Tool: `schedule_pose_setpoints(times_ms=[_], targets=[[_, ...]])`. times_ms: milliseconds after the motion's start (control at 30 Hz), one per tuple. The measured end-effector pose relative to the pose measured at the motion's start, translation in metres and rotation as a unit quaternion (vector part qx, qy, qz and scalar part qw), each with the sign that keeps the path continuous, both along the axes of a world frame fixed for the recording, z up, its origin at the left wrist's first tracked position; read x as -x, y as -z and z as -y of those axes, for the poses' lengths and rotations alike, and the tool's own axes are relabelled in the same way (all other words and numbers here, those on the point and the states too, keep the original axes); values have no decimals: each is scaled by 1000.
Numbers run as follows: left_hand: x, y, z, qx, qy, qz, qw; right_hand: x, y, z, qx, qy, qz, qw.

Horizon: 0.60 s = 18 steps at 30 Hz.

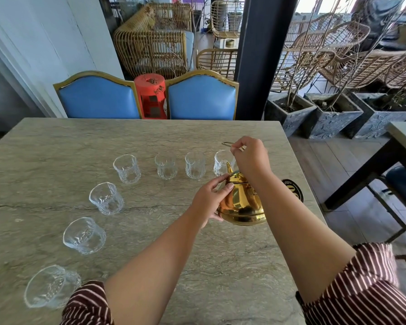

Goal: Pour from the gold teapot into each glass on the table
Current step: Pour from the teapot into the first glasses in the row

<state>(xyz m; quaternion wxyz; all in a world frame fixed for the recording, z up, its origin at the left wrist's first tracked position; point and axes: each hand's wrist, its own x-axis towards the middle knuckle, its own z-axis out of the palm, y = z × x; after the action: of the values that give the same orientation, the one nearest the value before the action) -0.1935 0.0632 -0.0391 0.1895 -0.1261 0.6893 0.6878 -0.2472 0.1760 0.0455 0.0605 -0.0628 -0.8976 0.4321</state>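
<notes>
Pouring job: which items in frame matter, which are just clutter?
In play: gold teapot, its handle gripped by right hand, left hand steadying the pot, seven glasses, e.g..
Clutter: black coaster, blue chairs, red stool, planters.

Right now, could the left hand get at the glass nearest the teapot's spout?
Probably yes, once freed. The left hand steadies the gold teapot; that glass stands just beyond, though the spout and right hand crowd it.
</notes>
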Motion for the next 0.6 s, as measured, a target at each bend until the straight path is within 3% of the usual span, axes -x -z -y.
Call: schedule_pose_setpoints(times_ms=[333, 600], targets=[[-2, 2, 1, 10, 17, -20, 1000, -8, 3, -2, 13, 11, -9, 1000], [-4, 11, 4, 68, 40, -76, 994, -22, 17, -6, 38, 42, -35, 998]])
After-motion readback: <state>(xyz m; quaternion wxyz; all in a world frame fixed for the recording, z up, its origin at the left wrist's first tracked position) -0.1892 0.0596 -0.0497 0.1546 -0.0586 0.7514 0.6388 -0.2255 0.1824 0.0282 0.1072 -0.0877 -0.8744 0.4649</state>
